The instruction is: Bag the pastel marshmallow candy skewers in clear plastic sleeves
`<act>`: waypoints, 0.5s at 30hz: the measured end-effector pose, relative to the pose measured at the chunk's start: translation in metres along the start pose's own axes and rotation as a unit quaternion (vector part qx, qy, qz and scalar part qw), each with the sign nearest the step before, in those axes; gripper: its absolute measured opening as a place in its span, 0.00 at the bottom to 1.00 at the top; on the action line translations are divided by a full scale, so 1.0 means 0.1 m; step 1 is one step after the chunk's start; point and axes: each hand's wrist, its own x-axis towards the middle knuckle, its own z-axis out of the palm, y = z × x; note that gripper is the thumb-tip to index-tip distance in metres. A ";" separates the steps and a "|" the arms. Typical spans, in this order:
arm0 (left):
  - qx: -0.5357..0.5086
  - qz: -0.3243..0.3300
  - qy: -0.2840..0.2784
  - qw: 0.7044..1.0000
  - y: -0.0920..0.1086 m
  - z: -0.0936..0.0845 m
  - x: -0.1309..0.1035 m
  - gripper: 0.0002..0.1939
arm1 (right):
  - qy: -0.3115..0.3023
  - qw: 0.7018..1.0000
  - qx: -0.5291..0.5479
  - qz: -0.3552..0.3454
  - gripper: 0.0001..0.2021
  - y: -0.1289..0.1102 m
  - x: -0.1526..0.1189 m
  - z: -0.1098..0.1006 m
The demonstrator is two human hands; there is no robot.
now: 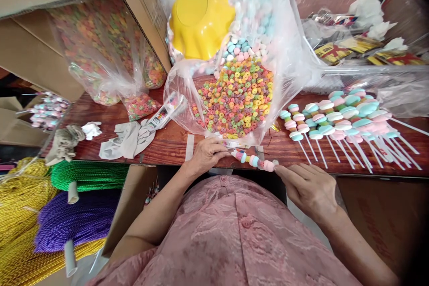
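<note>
A candy skewer [254, 161] of pastel marshmallows and gummy rings lies level between my hands at the table's front edge. My left hand [207, 155] is closed in a pinch at its left end, where some printed clear plastic shows. At the other end, my right hand [310, 183] has its fingertips pressed together by a pink marshmallow. Whether a stick is between those fingers is hidden. Just beyond lies an open clear bag with a heap of small gummy rings [239, 98], and blue, pink and white marshmallows [238, 48] behind them.
Finished-looking candy skewers [338, 116] with white sticks lie piled at right, below a clear plastic tub [362, 69]. A yellow scalloped bowl [203, 20] rests upside down on marshmallows. Left are a cardboard box [150, 13], a pale glove [129, 140] and bundles of coloured cord [77, 219].
</note>
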 end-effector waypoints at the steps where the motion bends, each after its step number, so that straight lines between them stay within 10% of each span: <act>1: -0.001 0.002 0.002 1.000 0.00 0.00 0.00 0.12 | -0.007 0.999 0.030 0.022 0.09 0.02 0.00 0.03; 7: -0.010 0.030 -0.002 0.999 0.03 -0.03 0.02 0.12 | -0.033 0.966 0.220 0.129 0.06 0.21 0.01 0.17; 15: -0.037 0.065 0.000 0.997 0.04 -0.04 0.02 0.10 | -0.083 0.987 0.096 0.096 0.12 0.35 0.04 0.22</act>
